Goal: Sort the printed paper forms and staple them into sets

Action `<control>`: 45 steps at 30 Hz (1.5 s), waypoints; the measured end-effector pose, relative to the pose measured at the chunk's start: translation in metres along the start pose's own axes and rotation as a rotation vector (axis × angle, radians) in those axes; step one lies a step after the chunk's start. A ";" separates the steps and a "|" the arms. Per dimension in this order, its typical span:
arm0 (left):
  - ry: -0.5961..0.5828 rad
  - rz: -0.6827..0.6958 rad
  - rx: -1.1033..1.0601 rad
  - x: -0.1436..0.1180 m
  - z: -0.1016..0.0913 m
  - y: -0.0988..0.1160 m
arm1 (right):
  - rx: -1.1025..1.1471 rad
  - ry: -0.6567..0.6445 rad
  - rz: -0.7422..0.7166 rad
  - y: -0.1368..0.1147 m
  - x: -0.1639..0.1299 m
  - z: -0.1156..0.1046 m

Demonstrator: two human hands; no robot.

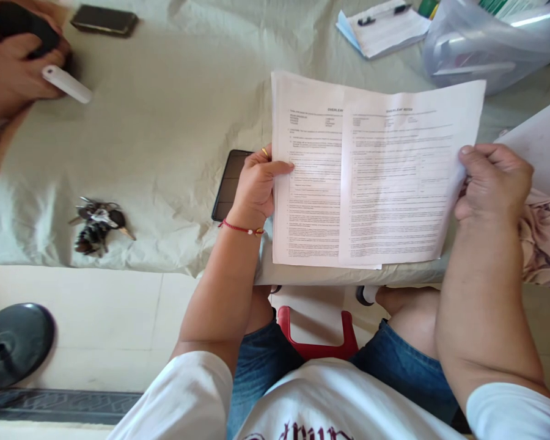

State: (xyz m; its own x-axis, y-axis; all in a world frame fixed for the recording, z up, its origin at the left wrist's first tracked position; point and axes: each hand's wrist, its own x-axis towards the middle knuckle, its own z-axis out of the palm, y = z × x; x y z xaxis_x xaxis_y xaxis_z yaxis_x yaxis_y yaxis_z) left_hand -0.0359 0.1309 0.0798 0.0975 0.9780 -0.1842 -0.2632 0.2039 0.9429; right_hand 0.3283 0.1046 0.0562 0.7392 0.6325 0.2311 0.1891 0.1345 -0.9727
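Note:
Two lots of printed paper sheets overlap above the near edge of the covered table. My left hand [259, 183] is closed on the left edge of the left sheets [309, 201], thumb on top. At the right edge, my right hand [495, 180] pinches the right sheet [394, 195], which covers part of the left ones. Both carry dense small print, with "OVERLEAF" readable in the headings. Just left of my left hand, a dark phone [229, 186] lies partly hidden under the wrist.
A bunch of keys [99, 226] and another phone [104, 20] lie on the table cover [165, 122]. Another person's hands [22, 61] hold dark and white items at top left. A notepad with a pen [385, 27] and a clear plastic container [490, 46] stand top right; cloth [547, 238] lies right.

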 end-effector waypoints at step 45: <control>-0.035 -0.028 0.019 0.002 0.002 -0.005 | 0.058 -0.323 0.006 -0.029 -0.037 0.015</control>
State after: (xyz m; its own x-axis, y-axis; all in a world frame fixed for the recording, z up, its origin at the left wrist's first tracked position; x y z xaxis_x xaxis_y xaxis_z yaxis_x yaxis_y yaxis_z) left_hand -0.0323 0.1317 0.0758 0.1379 0.9698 -0.2012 -0.2420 0.2299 0.9426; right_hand 0.2858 0.0891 0.0752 0.4952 0.8416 0.2157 0.1411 0.1671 -0.9758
